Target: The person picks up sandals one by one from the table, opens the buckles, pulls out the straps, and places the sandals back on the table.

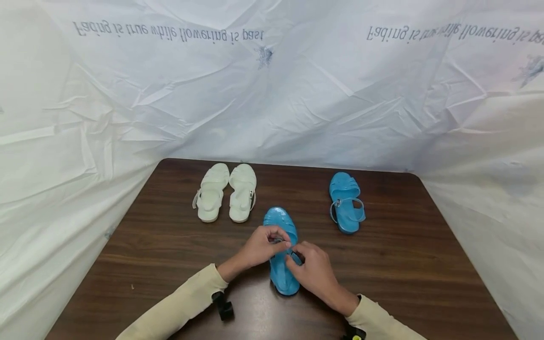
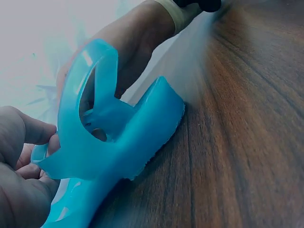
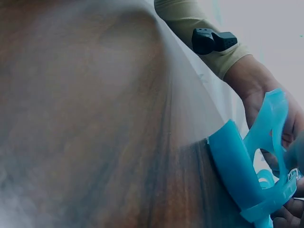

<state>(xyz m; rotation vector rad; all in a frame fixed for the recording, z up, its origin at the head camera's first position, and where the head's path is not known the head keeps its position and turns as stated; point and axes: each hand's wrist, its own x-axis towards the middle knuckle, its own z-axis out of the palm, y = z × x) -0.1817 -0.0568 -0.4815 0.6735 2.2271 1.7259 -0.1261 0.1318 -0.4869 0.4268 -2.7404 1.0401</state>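
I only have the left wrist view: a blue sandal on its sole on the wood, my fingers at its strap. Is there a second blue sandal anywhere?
Observer: Yes. The other blue sandal lies further back and to the right on the table, apart from both hands.
Operator: Anything else on the table?
Observer: A pair of white sandals lies side by side at the back left.
Operator: What is the right hand doing?
Observer: The right hand pinches the strap at the buckle of the near blue sandal, facing the left hand, which pinches the strap from the other side.
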